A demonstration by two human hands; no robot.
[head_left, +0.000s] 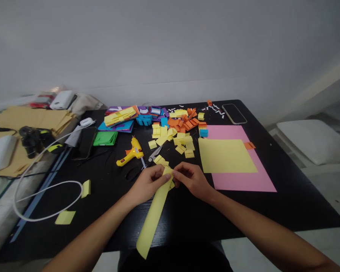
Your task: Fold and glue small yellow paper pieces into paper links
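Note:
A long yellow paper strip point(155, 217) hangs down toward me from between my hands, its lower end curling past the table's front edge. My left hand point(149, 183) pinches it near the upper end, thumb on top. At the same end, the thumb and fingers of my right hand point(193, 180) are closed on the strip's edge. Just beyond lie scissors point(155, 152) with dark handles, partly hidden by my left hand, and a yellow glue gun point(132, 152). Small folded yellow paper pieces point(184, 141) are heaped past my fingers.
Right of my hands, a yellow sheet point(228, 155) overlaps a pink sheet point(245, 182). A phone point(234, 114) lies at the back right. Orange pieces point(184, 122) and bundled coloured papers point(120, 116) are at the back. A white cable point(45, 218) loops at the left.

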